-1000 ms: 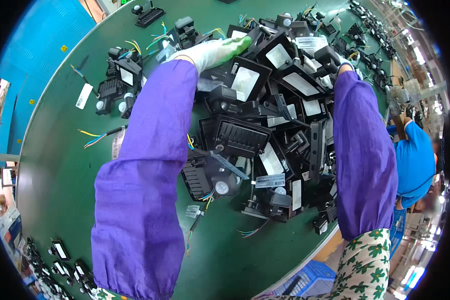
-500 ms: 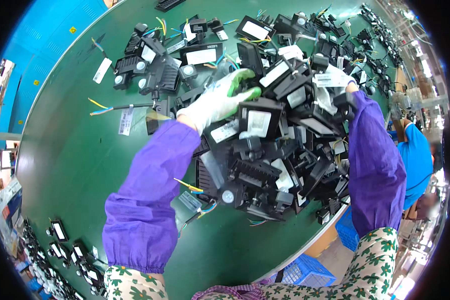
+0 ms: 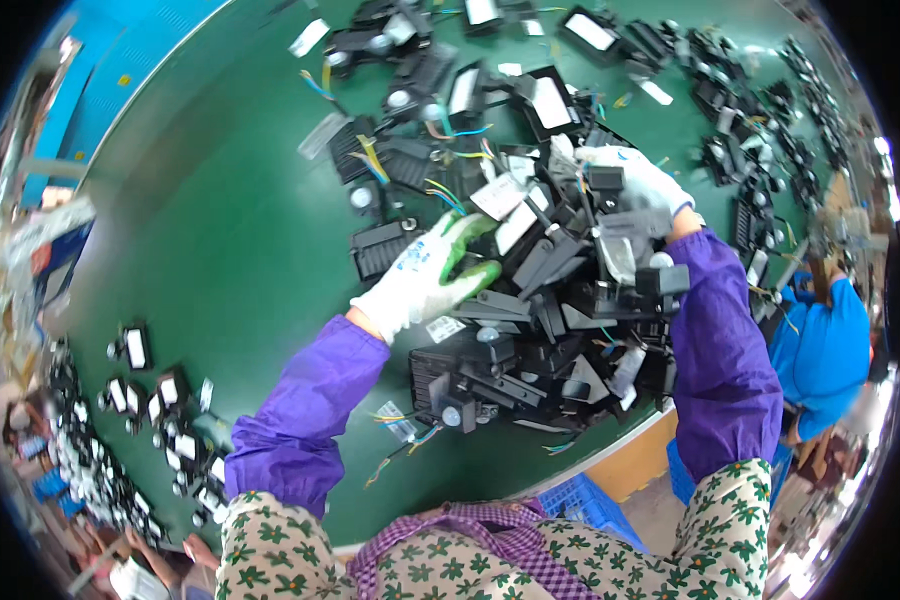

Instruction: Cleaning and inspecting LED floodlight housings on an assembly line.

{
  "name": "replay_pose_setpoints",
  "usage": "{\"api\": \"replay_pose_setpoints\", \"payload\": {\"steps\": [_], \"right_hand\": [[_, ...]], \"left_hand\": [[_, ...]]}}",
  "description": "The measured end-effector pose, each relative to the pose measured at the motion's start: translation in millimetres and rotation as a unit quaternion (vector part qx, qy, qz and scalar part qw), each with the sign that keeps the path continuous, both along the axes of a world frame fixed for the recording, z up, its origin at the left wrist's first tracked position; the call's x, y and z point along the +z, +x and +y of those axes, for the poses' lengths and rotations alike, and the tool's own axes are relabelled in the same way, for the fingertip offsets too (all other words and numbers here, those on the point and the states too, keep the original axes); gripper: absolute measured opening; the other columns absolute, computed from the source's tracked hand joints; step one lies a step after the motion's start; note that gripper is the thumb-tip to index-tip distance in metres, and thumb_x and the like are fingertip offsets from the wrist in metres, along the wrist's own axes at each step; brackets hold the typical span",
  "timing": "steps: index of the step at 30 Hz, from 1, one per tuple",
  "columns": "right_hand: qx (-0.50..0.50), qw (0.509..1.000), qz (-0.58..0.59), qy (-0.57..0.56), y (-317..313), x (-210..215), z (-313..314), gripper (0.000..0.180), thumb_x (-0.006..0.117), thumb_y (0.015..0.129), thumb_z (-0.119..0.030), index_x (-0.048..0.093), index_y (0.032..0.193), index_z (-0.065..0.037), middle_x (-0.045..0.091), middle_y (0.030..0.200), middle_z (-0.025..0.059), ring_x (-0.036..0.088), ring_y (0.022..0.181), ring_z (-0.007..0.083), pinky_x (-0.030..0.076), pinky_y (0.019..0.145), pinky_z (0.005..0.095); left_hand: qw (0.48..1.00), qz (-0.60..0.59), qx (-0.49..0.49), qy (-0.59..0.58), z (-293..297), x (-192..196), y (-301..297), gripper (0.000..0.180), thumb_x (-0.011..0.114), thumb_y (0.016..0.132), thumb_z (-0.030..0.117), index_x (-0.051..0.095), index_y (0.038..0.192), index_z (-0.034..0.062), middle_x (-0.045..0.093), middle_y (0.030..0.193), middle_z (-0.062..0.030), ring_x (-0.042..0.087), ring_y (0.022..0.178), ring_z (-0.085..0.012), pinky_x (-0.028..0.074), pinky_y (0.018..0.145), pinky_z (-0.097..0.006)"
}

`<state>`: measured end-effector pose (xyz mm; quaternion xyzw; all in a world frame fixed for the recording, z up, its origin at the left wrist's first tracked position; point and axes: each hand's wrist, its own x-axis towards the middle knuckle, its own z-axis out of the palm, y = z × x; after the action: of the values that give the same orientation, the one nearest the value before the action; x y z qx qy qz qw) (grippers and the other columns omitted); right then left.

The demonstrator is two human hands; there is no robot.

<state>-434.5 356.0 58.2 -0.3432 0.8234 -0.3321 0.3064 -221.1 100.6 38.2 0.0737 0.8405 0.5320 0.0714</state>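
Observation:
A large heap of black floodlights (image 3: 538, 262) with round motion sensors, loose coloured wires and white labels lies on the green table. My left hand (image 3: 425, 270), in a white glove with green fingertips, is at the heap's left side. Its thumb and fingers are apart, with the lamps just beyond them and nothing gripped. On the heap's far right side is my right hand (image 3: 642, 185), in the same kind of glove. Its fingers are partly hidden behind a black lamp part (image 3: 606, 179) and a clear plastic bag (image 3: 620, 258), so their grip does not show.
More floodlights (image 3: 410, 75) lie scattered across the back of the green table (image 3: 240, 260). Further lamps (image 3: 175, 430) lie at the lower left. Blue crates (image 3: 585, 503) stand below the near edge. A person in blue (image 3: 820, 335) is at the right.
The view has shifted. Both hands have come nearer along with part of the heap, and more green table shows between it and the lamps at the far right. My left hand remains spread.

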Motion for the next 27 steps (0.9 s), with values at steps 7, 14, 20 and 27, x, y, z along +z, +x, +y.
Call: {"api": "replay_pose_setpoints", "payload": {"steps": [7, 14, 20, 27], "right_hand": [[0.133, 0.956, 0.26, -0.01, 101, 6, -51, 0.034, 0.072, 0.065, -0.002, 0.059, 0.096, -0.01, 0.063, 0.086, 0.0115, 0.063, 0.083, 0.0342, 0.051, 0.072, 0.0403], [0.105, 0.989, 0.098, -0.024, 165, -17, -85, 0.021, 0.059, 0.082, -0.012, 0.063, 0.102, -0.005, 0.066, 0.085, 0.0115, 0.063, 0.077, 0.0291, 0.048, 0.071, 0.0368], [0.162, 0.933, 0.3, 0.113, 229, 0, -112, 0.039, 0.067, 0.071, -0.009, 0.057, 0.109, -0.007, 0.066, 0.088, 0.0145, 0.067, 0.087, 0.0349, 0.053, 0.076, 0.043], [0.138, 0.93, 0.339, 0.043, 301, -11, -157, 0.04, 0.066, 0.072, -0.009, 0.059, 0.111, -0.005, 0.065, 0.092, 0.0156, 0.068, 0.083, 0.0305, 0.054, 0.07, 0.0415]], "left_hand": [[0.994, -0.04, 0.069, -0.07, -14, -7, 115, 0.059, 0.067, 0.086, 0.04, 0.05, 0.132, 0.0079, 0.05, 0.127, -0.0234, 0.06, 0.104, -0.0399, 0.05, 0.088, -0.045], [0.976, -0.159, 0.131, -0.074, -22, -5, 206, 0.061, 0.068, 0.085, 0.043, 0.051, 0.131, 0.0079, 0.059, 0.115, -0.027, 0.058, 0.106, -0.044, 0.049, 0.091, -0.046], [0.984, -0.076, 0.142, -0.079, -31, -4, 255, 0.057, 0.07, 0.084, 0.03, 0.052, 0.131, 0.0022, 0.054, 0.125, -0.0266, 0.06, 0.108, -0.0403, 0.05, 0.092, -0.042], [0.961, -0.028, 0.271, -0.046, -33, 1, 322, 0.035, 0.071, 0.085, 0.014, 0.062, 0.117, 0.0021, 0.066, 0.093, -0.0103, 0.062, 0.078, -0.0216, 0.051, 0.072, -0.034]]}}
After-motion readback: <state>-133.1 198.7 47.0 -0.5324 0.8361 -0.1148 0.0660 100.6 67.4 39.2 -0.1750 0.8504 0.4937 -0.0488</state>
